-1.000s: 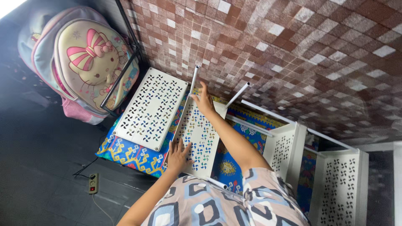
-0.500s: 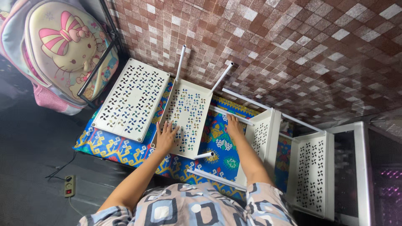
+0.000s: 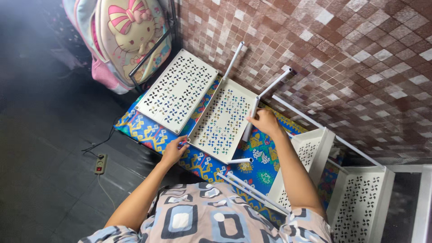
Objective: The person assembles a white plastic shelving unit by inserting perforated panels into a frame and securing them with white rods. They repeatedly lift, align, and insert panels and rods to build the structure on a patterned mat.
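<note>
The right hand, having left the far rack, is now gripping a white tube on the pierced panel mid-mat; the left hand is pinching the panel's near corner, steadying it.

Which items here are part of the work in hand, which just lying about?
In hand:
- left hand at corner of middle panel
- right hand gripping white tube
- second panel
- loose tubes
- assembled rack

Lying about:
- backpack
- power strip
- patterned mat
</note>
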